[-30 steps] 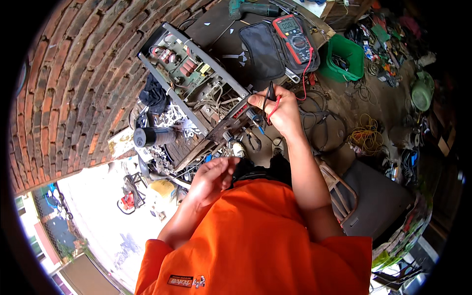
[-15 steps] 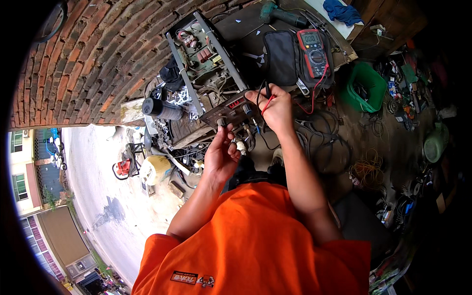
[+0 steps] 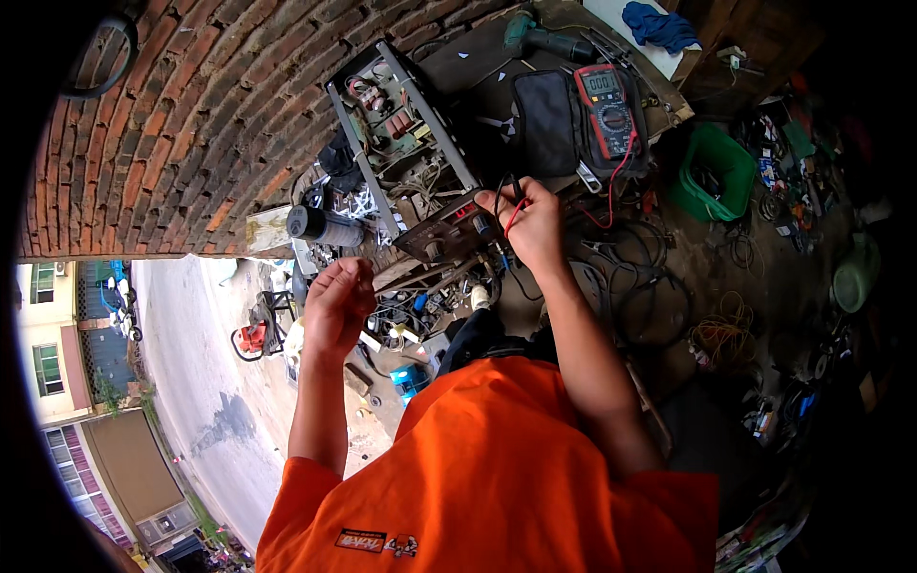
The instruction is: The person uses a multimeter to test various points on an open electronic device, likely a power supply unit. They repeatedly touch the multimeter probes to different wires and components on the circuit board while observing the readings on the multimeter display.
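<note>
My right hand (image 3: pixel 528 222) is closed on black and red meter probes (image 3: pixel 517 199), its thumb at the top corner of the dark front panel (image 3: pixel 437 232) of an opened electronic unit (image 3: pixel 401 132) with exposed boards and wires. The panel has a red display and knobs. My left hand (image 3: pixel 336 301), fingers curled, is apart from the panel, below a dark-lidded cylinder (image 3: pixel 328 226); whether it holds anything is unclear. A red multimeter (image 3: pixel 608 113) lies on an unfolded black case (image 3: pixel 544 119), a red lead running from it.
A green bucket (image 3: pixel 714 181) stands right of the bench among cables (image 3: pixel 621 267) and scrap. A drill (image 3: pixel 535 40) and blue cloth (image 3: pixel 661 26) lie at the back. A brick wall (image 3: pixel 201 124) is at left, a pavement (image 3: pixel 201 344) outside.
My left hand rose to a knob on the panel about half a second ago, then moved away down and left. My right hand stays at the panel's corner with the probes.
</note>
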A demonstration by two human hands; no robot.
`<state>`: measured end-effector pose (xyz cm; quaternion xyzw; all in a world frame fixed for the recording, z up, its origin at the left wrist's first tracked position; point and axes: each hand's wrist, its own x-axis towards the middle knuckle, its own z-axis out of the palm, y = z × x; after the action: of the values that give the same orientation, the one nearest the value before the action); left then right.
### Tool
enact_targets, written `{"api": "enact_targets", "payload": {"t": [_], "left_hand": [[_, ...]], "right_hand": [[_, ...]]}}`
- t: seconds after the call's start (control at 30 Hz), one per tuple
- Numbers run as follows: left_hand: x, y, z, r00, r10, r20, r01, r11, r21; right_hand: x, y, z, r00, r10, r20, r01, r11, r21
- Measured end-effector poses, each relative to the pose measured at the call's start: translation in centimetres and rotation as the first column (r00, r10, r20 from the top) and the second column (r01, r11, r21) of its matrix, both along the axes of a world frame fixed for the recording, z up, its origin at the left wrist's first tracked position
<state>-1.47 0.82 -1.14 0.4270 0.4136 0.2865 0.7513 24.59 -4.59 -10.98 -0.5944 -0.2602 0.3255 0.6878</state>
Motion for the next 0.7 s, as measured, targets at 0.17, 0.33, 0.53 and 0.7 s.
{"api": "enact_targets", "payload": {"t": [0.17,0.33,0.53,0.7], "left_hand": [[-2.1,1.9,-5.6,0.955,-0.085,-0.285,0.051,0.991,-0.128],[0.6,-1.7,-17.4,0.958,-0.262,-0.117,0.165,0.836,-0.524],[4.0,-2.1,-19.9,0.995,-0.04,-0.092,-0.01,0.872,-0.49],[3.8,-1.6,-19.6,0.992,0.018,-0.123,-0.076,0.872,-0.484]], "right_hand": [[-0.3,-0.1,0.0,0.991,-0.061,0.119,0.073,0.992,-0.101],[-0.3,-0.6,1.2,0.995,-0.051,0.089,0.065,0.985,-0.159],[-0.1,-0.9,0.6,0.994,-0.058,0.09,0.07,0.988,-0.141],[-0.3,-1.0,1.1,0.989,-0.052,0.138,0.073,0.985,-0.153]]}}
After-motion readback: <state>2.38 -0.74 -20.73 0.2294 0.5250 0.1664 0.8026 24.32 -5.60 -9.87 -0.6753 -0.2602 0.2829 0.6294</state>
